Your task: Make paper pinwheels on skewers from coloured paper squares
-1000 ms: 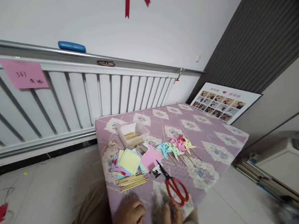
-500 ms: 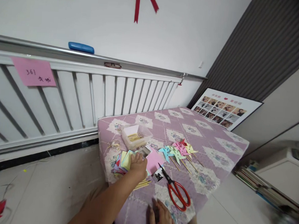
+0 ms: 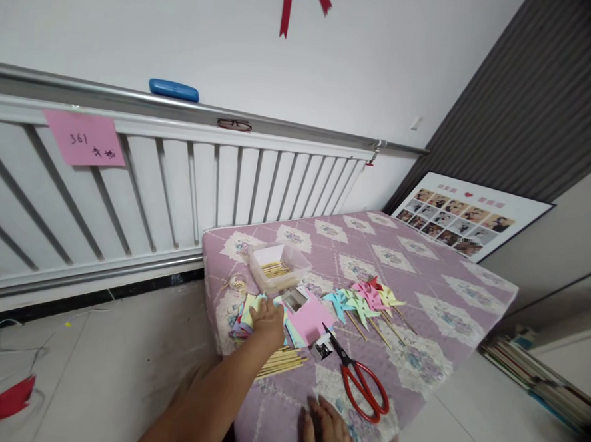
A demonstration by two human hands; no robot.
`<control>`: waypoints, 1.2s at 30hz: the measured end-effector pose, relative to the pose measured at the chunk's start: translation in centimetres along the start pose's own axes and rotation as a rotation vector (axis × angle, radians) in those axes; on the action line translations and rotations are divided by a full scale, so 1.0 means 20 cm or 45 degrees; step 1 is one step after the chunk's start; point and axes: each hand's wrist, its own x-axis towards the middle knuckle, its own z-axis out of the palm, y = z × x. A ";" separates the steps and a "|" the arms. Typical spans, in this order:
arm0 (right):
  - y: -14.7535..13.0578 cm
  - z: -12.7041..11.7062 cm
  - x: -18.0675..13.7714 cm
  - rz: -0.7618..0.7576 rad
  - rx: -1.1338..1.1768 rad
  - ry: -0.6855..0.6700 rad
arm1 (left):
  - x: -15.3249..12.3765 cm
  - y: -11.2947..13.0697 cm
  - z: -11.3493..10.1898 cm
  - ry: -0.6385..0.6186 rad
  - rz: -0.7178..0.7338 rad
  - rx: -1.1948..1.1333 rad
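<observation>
My left hand (image 3: 268, 323) lies over a fanned stack of coloured paper squares (image 3: 246, 309), its fingers spread on the top sheets. A pink paper sheet (image 3: 314, 315) is to its right. Below the hand lies a bundle of thin wooden sticks (image 3: 284, 362). My right hand (image 3: 330, 433) rests on the table's near edge with its fingers apart and nothing visible in it. Beside it, red-handled scissors (image 3: 360, 378) lie with their tips toward the pink sheet. Several finished paper pinwheels (image 3: 363, 302) on sticks lie further right.
A clear plastic box (image 3: 278, 267) with sticks stands behind the paper. The flowered tablecloth (image 3: 373, 252) covers the table, which meets a white radiator (image 3: 267, 186). A photo board (image 3: 456, 214) leans at the far right. Books (image 3: 531, 369) are stacked beyond the right edge.
The camera view has shifted slightly, so the scene sits further right. My left hand has moved a little left over the paper stack, uncovering more of the sticks. My right hand stays on the table.
</observation>
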 end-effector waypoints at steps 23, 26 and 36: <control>-0.07 -0.09 -0.01 -0.075 0.041 -0.047 | -0.24 -0.44 -0.14 -0.041 0.610 0.301; -0.07 -0.09 -0.01 -0.091 0.038 -0.055 | -0.23 -0.42 -0.13 -0.028 0.612 0.305; -0.08 -0.11 0.01 -0.090 0.014 -0.072 | -0.21 -0.39 -0.08 0.004 0.597 0.306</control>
